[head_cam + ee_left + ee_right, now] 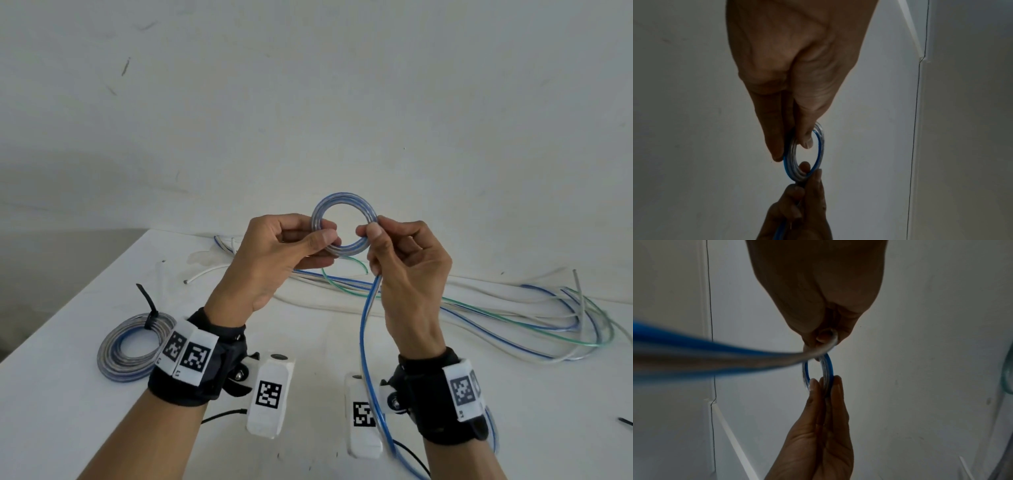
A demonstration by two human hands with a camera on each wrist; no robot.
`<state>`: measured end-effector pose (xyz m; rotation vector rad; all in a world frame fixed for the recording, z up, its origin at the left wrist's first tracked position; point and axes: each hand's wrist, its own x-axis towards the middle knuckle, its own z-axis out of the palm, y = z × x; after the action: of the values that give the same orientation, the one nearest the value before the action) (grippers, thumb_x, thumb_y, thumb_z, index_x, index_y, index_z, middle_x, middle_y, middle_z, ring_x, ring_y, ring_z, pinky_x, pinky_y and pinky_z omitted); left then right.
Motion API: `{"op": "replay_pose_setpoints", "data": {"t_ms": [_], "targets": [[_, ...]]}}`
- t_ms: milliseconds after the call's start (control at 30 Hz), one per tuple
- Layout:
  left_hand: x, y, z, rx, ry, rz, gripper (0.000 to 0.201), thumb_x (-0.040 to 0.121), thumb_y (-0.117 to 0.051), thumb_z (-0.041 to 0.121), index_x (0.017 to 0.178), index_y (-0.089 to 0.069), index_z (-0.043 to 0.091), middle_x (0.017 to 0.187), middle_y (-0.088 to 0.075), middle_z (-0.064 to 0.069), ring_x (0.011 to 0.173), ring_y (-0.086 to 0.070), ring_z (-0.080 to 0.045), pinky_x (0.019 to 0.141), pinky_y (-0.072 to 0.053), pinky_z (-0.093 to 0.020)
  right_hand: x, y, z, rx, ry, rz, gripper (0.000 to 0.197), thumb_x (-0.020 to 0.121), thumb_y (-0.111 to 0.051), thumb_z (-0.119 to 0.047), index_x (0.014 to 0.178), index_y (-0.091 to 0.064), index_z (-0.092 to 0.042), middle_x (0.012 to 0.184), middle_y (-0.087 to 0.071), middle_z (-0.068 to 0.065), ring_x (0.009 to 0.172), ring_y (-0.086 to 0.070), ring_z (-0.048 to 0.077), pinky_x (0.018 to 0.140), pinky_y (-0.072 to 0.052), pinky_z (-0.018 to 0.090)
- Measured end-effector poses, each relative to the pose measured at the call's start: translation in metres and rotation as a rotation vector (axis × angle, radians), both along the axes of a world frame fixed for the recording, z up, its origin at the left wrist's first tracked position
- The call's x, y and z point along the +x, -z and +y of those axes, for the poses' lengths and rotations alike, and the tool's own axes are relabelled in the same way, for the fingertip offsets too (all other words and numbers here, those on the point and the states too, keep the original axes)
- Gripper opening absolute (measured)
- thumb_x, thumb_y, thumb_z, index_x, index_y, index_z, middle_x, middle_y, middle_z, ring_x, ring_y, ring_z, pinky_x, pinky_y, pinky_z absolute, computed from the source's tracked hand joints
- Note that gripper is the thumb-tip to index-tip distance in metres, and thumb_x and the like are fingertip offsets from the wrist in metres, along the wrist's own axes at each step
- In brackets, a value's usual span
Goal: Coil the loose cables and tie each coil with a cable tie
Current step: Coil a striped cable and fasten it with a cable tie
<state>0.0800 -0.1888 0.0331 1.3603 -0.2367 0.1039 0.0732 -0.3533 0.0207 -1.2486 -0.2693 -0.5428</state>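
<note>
Your white table (85, 428) carries everything here. The biggest thing on it is the tangle of loose cables (513, 318), blue-striped, green-striped and white, sprawling from behind your hands out to the right edge. At the left, just beside your left wrist, lies a finished coil (113, 356) bound with a black cable tie (150, 311) whose tail sticks up. A thin black piece, too small to identify, lies at the far right edge.

The small coil (344, 229) you are working on is held up in the air above the table, between your two hands. Its free blue-striped cable tail (363, 342) hangs from the right side of the ring, down past your right wrist.

Your left hand (270, 260) pinches the ring's left side between thumb and curled fingers. Your right hand (407, 270) pinches the ring's right side at thumb and forefinger, where the tail leaves the coil.
</note>
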Motion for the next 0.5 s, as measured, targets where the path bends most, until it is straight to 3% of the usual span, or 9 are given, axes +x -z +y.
{"op": "replay_pose_setpoints", "data": {"t_ms": [67,133,200,267,367,433,500], "targets": [[0.000,0.000,0.002,0.079,0.083,0.082,0.033,0.084,-0.076,0.023,0.109,-0.071,0.002,0.099,-0.076,-0.018,0.090,-0.075,-0.028,0.080,-0.063,-0.037,0.000,0.000,0.001,0.022,0.054,-0.007,0.016,0.083,-0.076,-0.022,0.089,-0.067,-0.011,0.088,-0.075,0.022,0.058,-0.051,0.021,0.056,-0.045,0.027],[-0.002,0.004,0.000,0.307,0.252,0.193,0.054,0.074,-0.077,0.044,0.109,-0.070,0.003,0.101,-0.077,-0.014,0.093,-0.074,-0.028,0.083,-0.062,-0.041,0.003,0.000,-0.003,0.033,0.117,-0.010,0.012,0.086,-0.077,-0.017,0.090,-0.067,-0.011,0.087,-0.075,0.020,0.061,-0.055,0.022,0.057,-0.047,0.027],[-0.008,0.008,-0.010,0.540,0.427,0.245,0.055,0.075,-0.076,0.050,0.106,-0.071,0.005,0.098,-0.078,-0.009,0.088,-0.073,-0.021,0.081,-0.061,-0.036,0.006,0.001,-0.009,0.016,0.168,-0.008,0.008,0.090,-0.075,-0.010,0.090,-0.067,-0.013,0.085,-0.076,0.014,0.064,-0.059,0.021,0.059,-0.049,0.027],[-0.012,0.013,-0.021,0.615,0.507,0.224,0.036,0.084,-0.079,0.037,0.103,-0.071,0.007,0.094,-0.078,-0.005,0.084,-0.072,-0.015,0.082,-0.059,-0.033,0.007,0.002,-0.011,-0.010,0.195,-0.002,0.011,0.091,-0.073,-0.006,0.088,-0.067,-0.014,0.083,-0.076,0.011,0.064,-0.060,0.020,0.061,-0.052,0.026],[-0.011,0.017,-0.027,0.592,0.492,0.162,0.007,0.093,-0.071,0.013,0.095,-0.066,0.008,0.082,-0.076,-0.005,0.078,-0.070,-0.015,0.084,-0.059,-0.037,0.008,0.002,-0.014,-0.029,0.228,-0.005,0.012,0.091,-0.073,-0.005,0.087,-0.067,-0.015,0.082,-0.075,0.014,0.063,-0.061,0.020,0.060,-0.053,0.027],[-0.008,0.015,-0.021,0.565,0.384,0.152,0.004,0.095,-0.065,0.008,0.093,-0.063,0.011,0.071,-0.070,-0.001,0.066,-0.066,-0.014,0.071,-0.059,-0.031,0.010,0.001,-0.020,-0.030,0.249,-0.026,0.012,0.091,-0.073,-0.005,0.087,-0.067,-0.015,0.082,-0.073,0.018,0.062,-0.060,0.021,0.058,-0.052,0.027],[-0.004,0.014,-0.010,0.656,0.297,0.081,0.008,0.095,-0.065,0.008,0.093,-0.065,0.016,0.067,-0.065,0.005,0.060,-0.062,-0.011,0.062,-0.054,-0.023,0.012,0.000,-0.025,-0.017,0.259,-0.041,0.012,0.091,-0.073,-0.005,0.088,-0.067,-0.014,0.083,-0.073,0.018,0.062,-0.059,0.023,0.057,-0.052,0.028]]}}
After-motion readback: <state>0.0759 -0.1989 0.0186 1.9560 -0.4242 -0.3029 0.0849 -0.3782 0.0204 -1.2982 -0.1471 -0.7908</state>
